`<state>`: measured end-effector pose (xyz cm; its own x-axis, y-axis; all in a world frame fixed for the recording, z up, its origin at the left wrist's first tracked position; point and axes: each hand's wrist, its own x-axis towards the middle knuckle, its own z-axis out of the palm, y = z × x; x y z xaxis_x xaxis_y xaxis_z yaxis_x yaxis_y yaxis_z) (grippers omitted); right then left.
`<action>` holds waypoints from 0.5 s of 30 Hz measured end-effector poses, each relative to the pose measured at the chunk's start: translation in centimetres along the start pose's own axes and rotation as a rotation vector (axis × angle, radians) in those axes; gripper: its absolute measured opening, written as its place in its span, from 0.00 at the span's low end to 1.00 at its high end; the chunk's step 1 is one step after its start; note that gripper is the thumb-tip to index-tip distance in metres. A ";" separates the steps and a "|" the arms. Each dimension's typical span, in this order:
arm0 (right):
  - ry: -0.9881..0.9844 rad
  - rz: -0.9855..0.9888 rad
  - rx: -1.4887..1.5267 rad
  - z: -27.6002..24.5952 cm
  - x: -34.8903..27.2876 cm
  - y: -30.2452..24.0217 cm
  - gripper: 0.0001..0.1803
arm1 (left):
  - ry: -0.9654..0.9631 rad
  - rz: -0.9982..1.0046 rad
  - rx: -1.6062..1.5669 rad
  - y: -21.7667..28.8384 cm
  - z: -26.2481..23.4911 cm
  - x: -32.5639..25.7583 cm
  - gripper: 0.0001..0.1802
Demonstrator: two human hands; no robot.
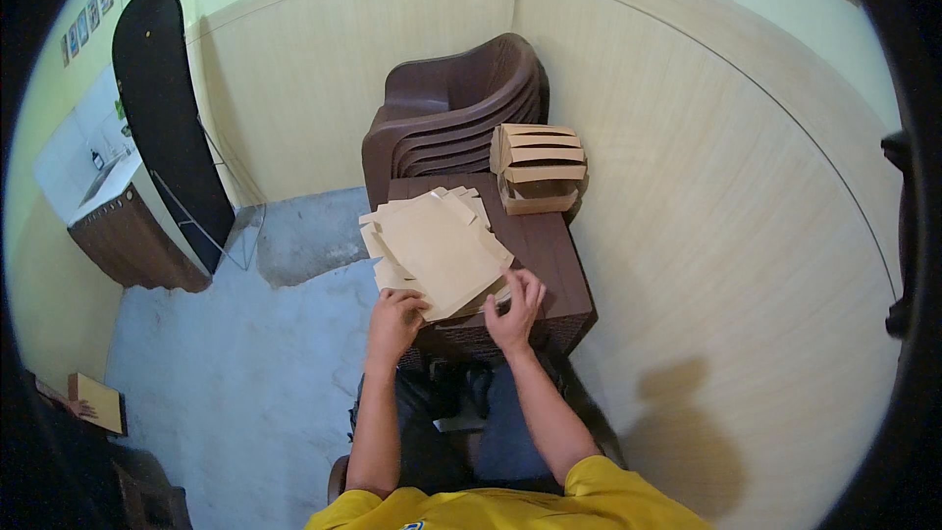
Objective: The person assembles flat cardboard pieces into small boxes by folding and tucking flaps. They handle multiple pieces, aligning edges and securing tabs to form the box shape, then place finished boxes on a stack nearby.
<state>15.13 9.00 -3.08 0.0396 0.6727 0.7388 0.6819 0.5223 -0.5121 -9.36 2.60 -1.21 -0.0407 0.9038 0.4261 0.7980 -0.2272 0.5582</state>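
Stacked brown plastic chairs (pixel 453 108) pushed into the corner against the pale panelled wall (pixel 687 186); out of the way, seemingly; dark brown worktop (pixel 554 265) set just in front, close to the knees, within easy reach; on its far right corner, folded cardboard boxes (pixel 537 167) piled one on another, apart from the flat stock; contents, if any, hidden; on the near left, overhanging the edge, a fanned pile of flat tan cardboard sheets (pixel 437 247); left hand (pixel 393 322) curled at the pile's near corner, grip pinching the top sheet's edge; right hand (pixel 514 312) at the near right edge, fingers bent on the card; firm hold or mere touch hard to tell.
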 end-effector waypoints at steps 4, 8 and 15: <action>-0.254 0.379 0.371 0.5 -2.4 -1.8 0.21 | 0.131 0.153 0.159 3.5 1.4 -0.8 0.09; -0.247 0.640 0.690 0.6 -2.4 -1.6 0.23 | 0.020 0.140 0.218 6.1 2.1 -0.6 0.07; -0.474 0.910 0.889 -0.9 -0.9 -0.3 0.24 | -0.078 -0.095 0.180 7.2 3.5 1.6 0.10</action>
<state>15.51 7.75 -3.20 -0.1560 0.9780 -0.1384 -0.1558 -0.1628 -0.9743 -1.53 3.72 1.04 -0.0798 0.9449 0.3176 0.8878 -0.0776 0.4537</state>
